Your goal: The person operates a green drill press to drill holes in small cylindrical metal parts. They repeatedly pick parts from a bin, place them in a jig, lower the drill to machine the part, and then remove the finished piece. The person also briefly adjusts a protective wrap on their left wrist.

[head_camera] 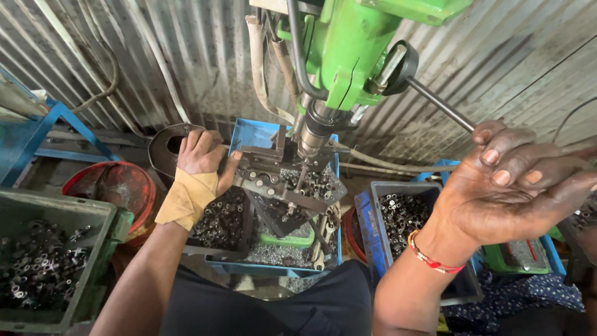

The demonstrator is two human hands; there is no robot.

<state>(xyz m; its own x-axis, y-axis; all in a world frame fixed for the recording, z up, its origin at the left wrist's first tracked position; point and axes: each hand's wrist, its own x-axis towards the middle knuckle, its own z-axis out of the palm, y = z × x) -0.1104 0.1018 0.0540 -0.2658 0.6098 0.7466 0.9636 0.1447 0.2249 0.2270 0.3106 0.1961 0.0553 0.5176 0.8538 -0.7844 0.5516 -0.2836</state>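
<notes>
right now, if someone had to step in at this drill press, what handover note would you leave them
Left hand, wrapped in yellowish cloth at the wrist, grips the left end of the metal fixture under the drill spindle.
Right hand is closed around the feed lever of the green drill press.
Parts: small metal pieces lie in the black tray below the left hand, in the blue crate on the right and in the green crate on the far left.
Done: fixture sits under the spindle, both hands in place.
Left: whether the bit is touching a piece cannot be seen; which crates hold finished pieces is unclear.
</notes>
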